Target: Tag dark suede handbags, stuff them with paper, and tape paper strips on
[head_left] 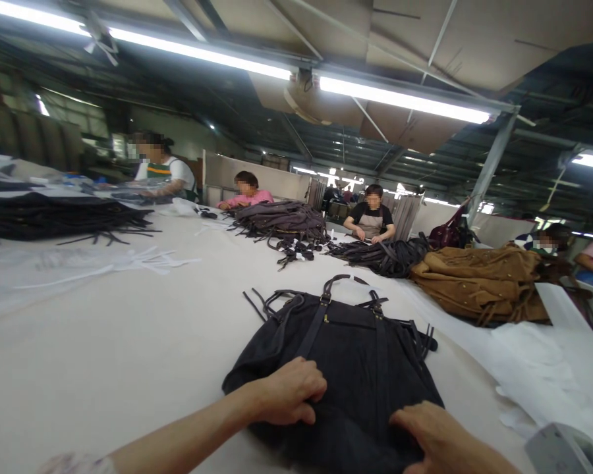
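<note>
A dark navy handbag (350,375) lies flat on the white table in front of me, its looped handles (338,280) pointing away. Small brass-coloured fittings and a short zip show near its top, and thin straps hang from both sides. My left hand (294,392) is closed on the bag's front, left of the middle, with its fingers curled into the material. At the lower right of the bag, my right hand (432,434) grips the material with bent fingers, its thumb partly cut off by the frame's bottom edge.
Brown bags (479,280) are piled at the right, beside dark straps (388,257). White sheets (548,368) and a grey object (566,451) lie near right. Dark bags (54,217) are stacked at the left; purplish ones (281,220) lie farther back. Several people sit around the table.
</note>
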`<control>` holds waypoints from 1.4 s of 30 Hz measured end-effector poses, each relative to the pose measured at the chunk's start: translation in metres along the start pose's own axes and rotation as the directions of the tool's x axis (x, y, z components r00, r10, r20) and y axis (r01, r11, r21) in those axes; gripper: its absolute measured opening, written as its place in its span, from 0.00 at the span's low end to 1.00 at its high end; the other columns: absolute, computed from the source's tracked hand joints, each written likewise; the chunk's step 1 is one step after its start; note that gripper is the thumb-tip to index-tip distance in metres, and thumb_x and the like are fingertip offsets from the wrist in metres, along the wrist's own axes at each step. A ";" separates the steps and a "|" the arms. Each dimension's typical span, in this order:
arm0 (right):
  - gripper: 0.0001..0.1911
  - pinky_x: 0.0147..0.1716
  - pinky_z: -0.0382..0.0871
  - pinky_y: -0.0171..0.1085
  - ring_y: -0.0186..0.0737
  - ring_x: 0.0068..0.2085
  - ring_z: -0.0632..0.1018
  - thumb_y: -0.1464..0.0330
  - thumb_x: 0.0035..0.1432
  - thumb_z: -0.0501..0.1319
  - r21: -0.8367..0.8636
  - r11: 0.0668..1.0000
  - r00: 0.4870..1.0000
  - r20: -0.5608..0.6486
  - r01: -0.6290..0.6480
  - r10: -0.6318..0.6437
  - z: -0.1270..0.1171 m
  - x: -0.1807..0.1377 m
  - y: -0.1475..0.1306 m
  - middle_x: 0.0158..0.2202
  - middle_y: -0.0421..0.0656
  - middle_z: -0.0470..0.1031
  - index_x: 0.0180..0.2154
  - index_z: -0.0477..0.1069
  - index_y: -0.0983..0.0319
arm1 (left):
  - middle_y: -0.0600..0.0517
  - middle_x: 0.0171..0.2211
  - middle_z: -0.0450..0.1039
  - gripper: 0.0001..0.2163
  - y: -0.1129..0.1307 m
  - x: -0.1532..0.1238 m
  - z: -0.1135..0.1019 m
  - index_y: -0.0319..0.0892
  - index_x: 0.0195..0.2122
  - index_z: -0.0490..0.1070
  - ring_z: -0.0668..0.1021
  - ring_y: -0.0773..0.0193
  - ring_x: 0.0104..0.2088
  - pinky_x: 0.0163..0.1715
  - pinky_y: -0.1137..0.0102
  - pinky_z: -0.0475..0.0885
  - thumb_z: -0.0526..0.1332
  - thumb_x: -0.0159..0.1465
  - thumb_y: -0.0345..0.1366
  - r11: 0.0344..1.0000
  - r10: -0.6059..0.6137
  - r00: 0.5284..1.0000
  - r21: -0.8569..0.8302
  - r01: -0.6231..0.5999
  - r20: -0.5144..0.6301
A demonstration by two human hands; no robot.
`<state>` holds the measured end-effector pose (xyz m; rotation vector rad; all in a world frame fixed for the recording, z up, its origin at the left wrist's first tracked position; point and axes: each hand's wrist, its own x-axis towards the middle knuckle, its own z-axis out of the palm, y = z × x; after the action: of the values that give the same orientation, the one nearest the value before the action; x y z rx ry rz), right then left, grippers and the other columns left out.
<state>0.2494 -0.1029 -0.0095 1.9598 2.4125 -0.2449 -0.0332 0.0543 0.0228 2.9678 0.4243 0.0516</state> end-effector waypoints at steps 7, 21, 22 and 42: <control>0.53 0.58 0.62 0.55 0.61 0.62 0.64 0.38 0.49 0.56 0.161 0.985 0.994 -0.098 0.060 -0.044 -0.017 0.020 -0.041 0.63 0.59 0.58 0.64 0.51 0.68 | 0.52 0.36 0.71 0.12 0.015 -0.002 -0.006 0.43 0.34 0.63 0.73 0.57 0.40 0.52 0.60 0.63 0.68 0.55 0.32 0.988 -0.102 0.979 0.099 0.121 -0.178; 0.20 0.34 0.64 0.36 0.43 0.37 0.77 0.63 0.40 0.71 0.333 0.938 0.964 -0.200 -0.101 0.174 -0.024 0.079 -0.068 0.35 0.38 0.78 0.37 0.68 0.58 | 0.54 0.34 0.69 0.09 -0.001 0.003 -0.035 0.44 0.32 0.60 0.72 0.59 0.39 0.43 0.64 0.66 0.63 0.60 0.31 0.986 -0.168 0.968 -0.007 0.169 -0.185; 0.20 0.31 0.61 0.35 0.42 0.35 0.77 0.60 0.39 0.71 0.343 0.933 0.972 -0.156 -0.114 0.177 -0.036 0.082 -0.067 0.32 0.37 0.77 0.34 0.68 0.58 | 0.53 0.35 0.69 0.07 0.003 0.006 -0.035 0.44 0.33 0.61 0.72 0.58 0.39 0.46 0.61 0.64 0.62 0.60 0.31 0.978 -0.196 0.956 0.033 0.208 -0.220; 0.21 0.27 0.59 0.34 0.40 0.33 0.75 0.56 0.40 0.68 0.372 0.899 0.960 0.241 -0.230 0.146 -0.043 0.065 -0.018 0.32 0.37 0.76 0.37 0.70 0.57 | 0.50 0.30 0.68 0.10 0.005 0.071 0.064 0.44 0.33 0.63 0.68 0.57 0.34 0.41 0.59 0.58 0.46 0.70 0.31 0.930 -0.252 0.760 0.066 0.361 -0.600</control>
<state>0.2220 -0.0374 0.0276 2.1697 2.1474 -0.9501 0.0392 0.0609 -0.0385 2.9433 1.0376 0.9590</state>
